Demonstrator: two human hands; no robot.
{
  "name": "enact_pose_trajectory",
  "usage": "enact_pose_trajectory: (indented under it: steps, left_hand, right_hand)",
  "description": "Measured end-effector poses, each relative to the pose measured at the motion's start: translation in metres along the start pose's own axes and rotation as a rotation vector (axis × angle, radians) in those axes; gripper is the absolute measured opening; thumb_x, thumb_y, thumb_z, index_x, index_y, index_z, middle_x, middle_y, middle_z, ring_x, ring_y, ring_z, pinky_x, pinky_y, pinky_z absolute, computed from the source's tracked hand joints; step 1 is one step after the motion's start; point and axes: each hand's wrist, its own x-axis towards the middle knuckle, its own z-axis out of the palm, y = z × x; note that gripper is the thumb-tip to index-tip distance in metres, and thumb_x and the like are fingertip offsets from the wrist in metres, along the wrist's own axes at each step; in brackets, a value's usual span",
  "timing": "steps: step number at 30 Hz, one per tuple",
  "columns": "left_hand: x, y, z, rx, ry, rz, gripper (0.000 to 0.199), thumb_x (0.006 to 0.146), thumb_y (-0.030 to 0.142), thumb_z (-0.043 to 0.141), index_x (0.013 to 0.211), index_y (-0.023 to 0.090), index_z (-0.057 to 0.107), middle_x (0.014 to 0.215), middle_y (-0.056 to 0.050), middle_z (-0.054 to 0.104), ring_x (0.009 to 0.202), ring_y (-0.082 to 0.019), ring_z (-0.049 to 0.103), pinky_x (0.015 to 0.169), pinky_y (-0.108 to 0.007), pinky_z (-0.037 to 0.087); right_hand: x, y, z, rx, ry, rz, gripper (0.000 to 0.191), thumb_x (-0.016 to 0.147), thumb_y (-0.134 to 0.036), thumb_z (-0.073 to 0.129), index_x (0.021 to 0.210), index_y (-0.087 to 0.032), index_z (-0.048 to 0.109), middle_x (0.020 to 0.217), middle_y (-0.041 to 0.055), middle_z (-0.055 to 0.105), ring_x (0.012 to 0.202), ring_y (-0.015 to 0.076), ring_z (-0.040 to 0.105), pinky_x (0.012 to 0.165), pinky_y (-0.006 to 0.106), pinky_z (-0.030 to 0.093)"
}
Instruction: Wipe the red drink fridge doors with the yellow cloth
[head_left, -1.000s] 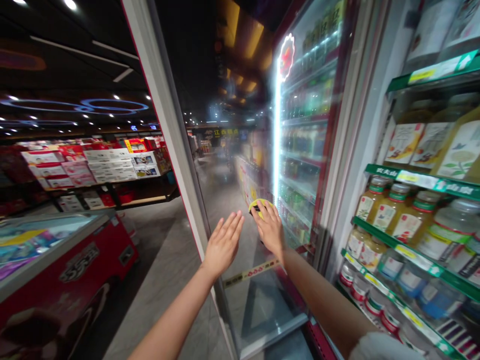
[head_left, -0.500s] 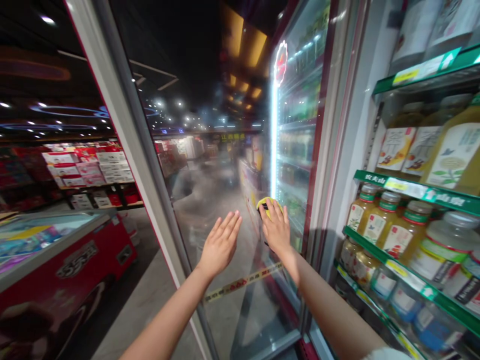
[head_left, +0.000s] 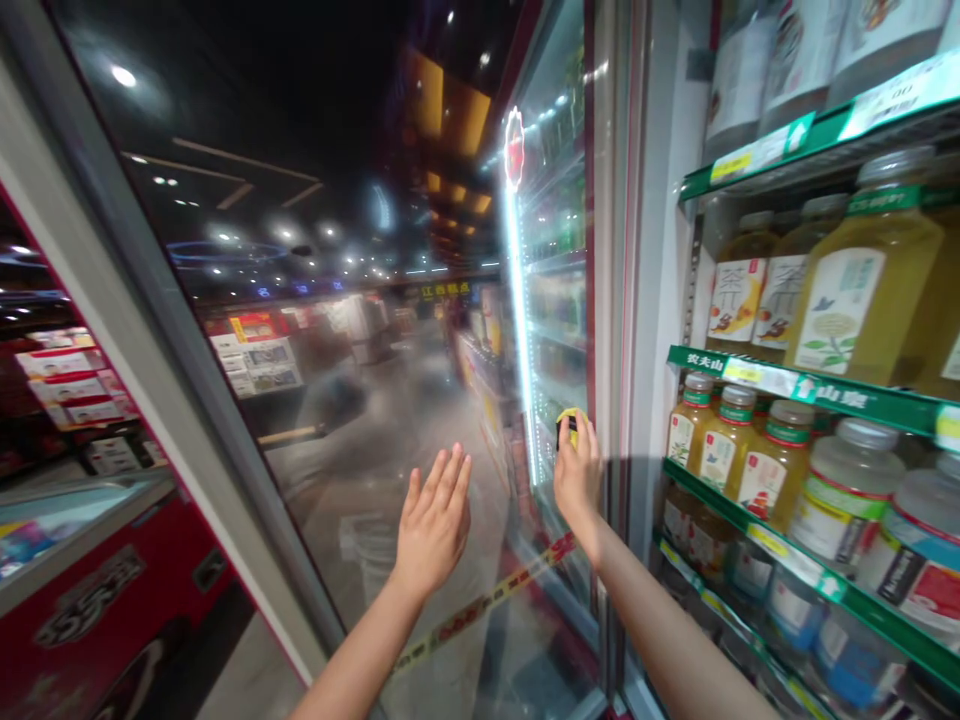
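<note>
A glass door (head_left: 390, 400) in a pale frame stands in front of me, with hazy smears on its pane. On its right side, my right hand (head_left: 579, 480) is closed over a small yellow-and-black pad (head_left: 568, 420), whose shape is mostly hidden by the fingers. The pad appears to rest against the glass near the right frame. My left hand (head_left: 435, 515) is open, palm toward the pane, fingers stretched out and holding nothing. I cannot tell whether it touches the glass. A strip of printed tape (head_left: 480, 610) crosses the pane below both hands.
To the right, shelves hold several drink bottles (head_left: 862, 280) behind green label rails (head_left: 795, 380). A red chest freezer (head_left: 112, 600) stands at lower left, beyond the door frame (head_left: 150, 400). Stacked boxes (head_left: 71, 385) are farther back. A lit fridge (head_left: 555, 260) shows in the glass.
My right hand has moved right with the pad, toward the door's right edge, its fingers now more curled. My left hand stays open, slightly lower. The view has turned, and the frame appears farther left.
</note>
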Motion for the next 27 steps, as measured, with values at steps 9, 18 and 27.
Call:
enact_pose_trajectory:
  steps: [9,18,27]
  left_hand:
    - [0.021,0.034,0.016,-0.070,-0.079,0.187,0.071,0.095,0.017,0.047,0.163,0.019,0.025,0.162,-0.009,0.040,0.154,-0.022,0.033,0.129,-0.042,0.017]
    - [0.038,0.050,0.027,-0.103,-0.113,0.282,0.068,0.093,0.017,0.051,0.160,0.016,0.034,0.165,-0.008,0.036,0.156,-0.023,0.027,0.130,-0.043,0.018]
    - [0.059,0.061,0.040,-0.111,-0.141,0.254,0.065,0.093,0.018,0.050,0.157,0.018,0.041,0.165,-0.009,0.034,0.154,-0.026,0.031,0.128,-0.047,0.022]
  right_hand:
    - [0.016,0.003,0.008,0.002,-0.159,-0.134,0.068,0.096,-0.006,0.041,0.159,-0.031,0.036,0.169,0.0059,0.031,0.158,0.0267,0.018,0.122,0.051,0.035]
    - [-0.005,0.040,0.026,-0.044,-0.115,0.171,0.078,0.088,0.000,0.037,0.163,-0.018,0.023,0.169,0.0179,0.023,0.160,0.0320,0.007,0.122,0.064,0.027]
    - [0.028,0.059,0.027,0.021,0.177,0.111,0.059,0.092,-0.005,0.040,0.144,-0.027,0.058,0.149,0.0128,0.054,0.142,0.0269,0.043,0.114,0.052,0.039]
